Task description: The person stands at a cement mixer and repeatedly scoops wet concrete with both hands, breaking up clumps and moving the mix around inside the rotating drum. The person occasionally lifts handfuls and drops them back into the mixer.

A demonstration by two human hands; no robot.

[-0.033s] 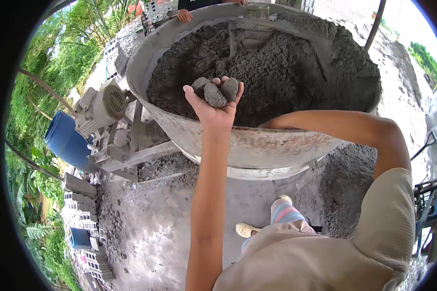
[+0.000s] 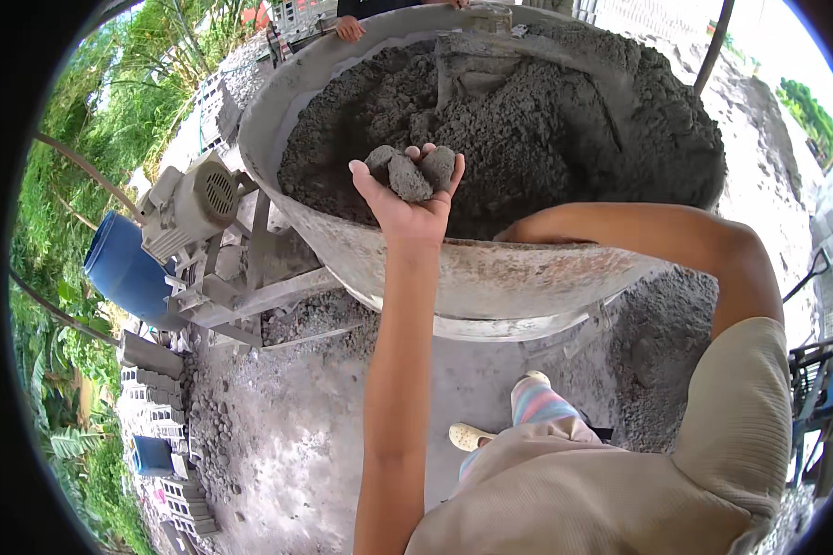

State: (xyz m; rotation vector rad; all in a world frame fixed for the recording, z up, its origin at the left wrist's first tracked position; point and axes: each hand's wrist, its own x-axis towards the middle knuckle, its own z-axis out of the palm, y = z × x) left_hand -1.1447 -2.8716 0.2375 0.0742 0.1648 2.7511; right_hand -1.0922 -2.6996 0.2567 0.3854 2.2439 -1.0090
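Observation:
My left hand point(image 2: 415, 199) is palm up above the near rim of a large round mixer pan point(image 2: 491, 277). Its fingers curl around a few rough grey lumps point(image 2: 409, 178) that look like stones coated in wet mix. Damp grey concrete mix point(image 2: 546, 120) fills much of the pan, heaped toward the middle and far side. Over the near rim my right hand point(image 2: 520, 229) reaches down into the pan. The wall and the shadow hide its fingers, so what it touches cannot be seen.
A motor point(image 2: 194, 205) on a metal frame stands left of the pan, beside a blue barrel point(image 2: 131, 268). Another person's hand point(image 2: 350, 30) rests on the far rim. Hollow blocks point(image 2: 183, 504) are stacked at lower left. A gravel pile point(image 2: 662, 356) lies at right.
My right forearm sits slightly higher over the rim. My left hand and the lumps in it have stayed in place.

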